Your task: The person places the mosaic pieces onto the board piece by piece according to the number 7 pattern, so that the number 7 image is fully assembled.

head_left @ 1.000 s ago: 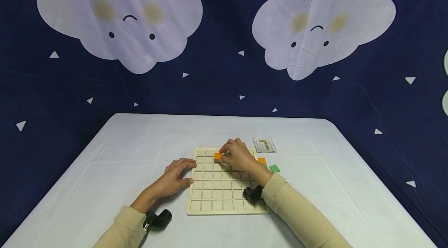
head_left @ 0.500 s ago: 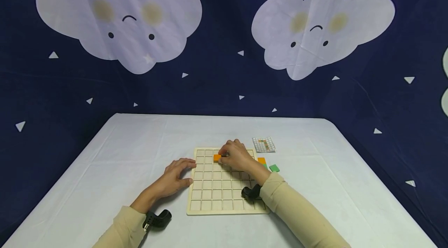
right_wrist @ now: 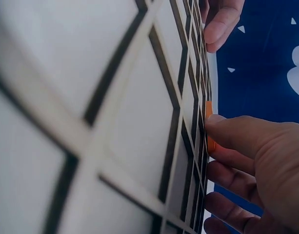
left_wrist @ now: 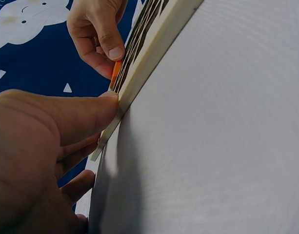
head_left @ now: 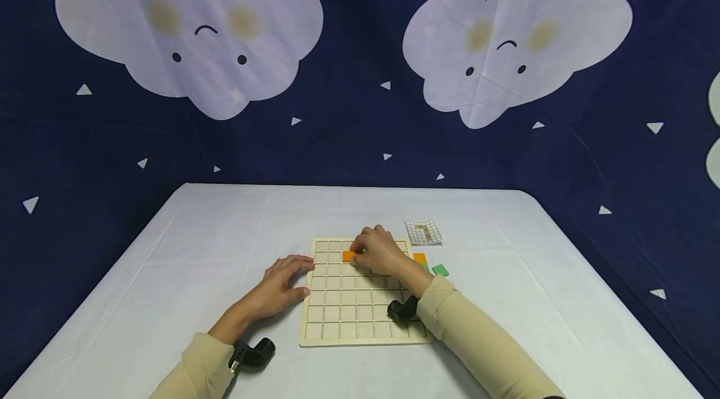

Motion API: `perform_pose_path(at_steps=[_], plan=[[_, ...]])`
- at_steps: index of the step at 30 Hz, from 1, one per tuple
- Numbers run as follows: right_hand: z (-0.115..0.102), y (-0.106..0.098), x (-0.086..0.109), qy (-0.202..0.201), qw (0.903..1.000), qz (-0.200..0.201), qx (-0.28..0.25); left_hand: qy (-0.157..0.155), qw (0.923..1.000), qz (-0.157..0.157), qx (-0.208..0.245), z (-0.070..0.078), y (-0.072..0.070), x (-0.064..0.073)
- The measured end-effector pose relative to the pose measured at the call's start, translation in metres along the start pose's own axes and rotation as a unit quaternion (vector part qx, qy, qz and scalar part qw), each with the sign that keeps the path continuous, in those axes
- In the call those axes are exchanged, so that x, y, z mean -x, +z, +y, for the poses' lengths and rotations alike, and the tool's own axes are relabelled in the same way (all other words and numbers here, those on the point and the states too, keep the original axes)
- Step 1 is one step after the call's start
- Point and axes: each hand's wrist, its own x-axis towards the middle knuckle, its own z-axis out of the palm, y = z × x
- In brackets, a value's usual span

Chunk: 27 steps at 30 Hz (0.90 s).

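Observation:
A light wooden grid board [head_left: 333, 313] lies flat on the table, divided into small square cells. Thumb and index finger of my right hand [head_left: 382, 252] pinch an orange square tile [head_left: 347, 256] at the upper part of the grid. In the right wrist view the thumb presses on that orange tile [right_wrist: 209, 110], low against the grid lines; the fingers partly cover it. My left hand [head_left: 277, 286] rests at the board's left edge, its fingers loosely extended and the thumb touching the rim in the left wrist view.
Right of the board lie an orange tile [head_left: 419, 258], partly hidden by my right wrist, with a bit of green below it, and a green tile [head_left: 440, 270]. A small grid pattern card [head_left: 423, 232] lies behind them. A dark cloud-print cloth [head_left: 360, 136] hangs behind the white table.
My right hand has moved very slightly down and left with the orange tile, which sits lower on the board. The left hand stays in place.

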Motion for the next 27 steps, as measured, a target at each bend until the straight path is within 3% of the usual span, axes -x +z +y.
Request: perform_pose_path(at_steps=[27], plan=[[-0.0013,-0.0025,0.0002,0.003,1.0000,0.002,-0.008,0.009,0.9999,0.005,-0.001,-0.0012,0.0009,0.0004]])
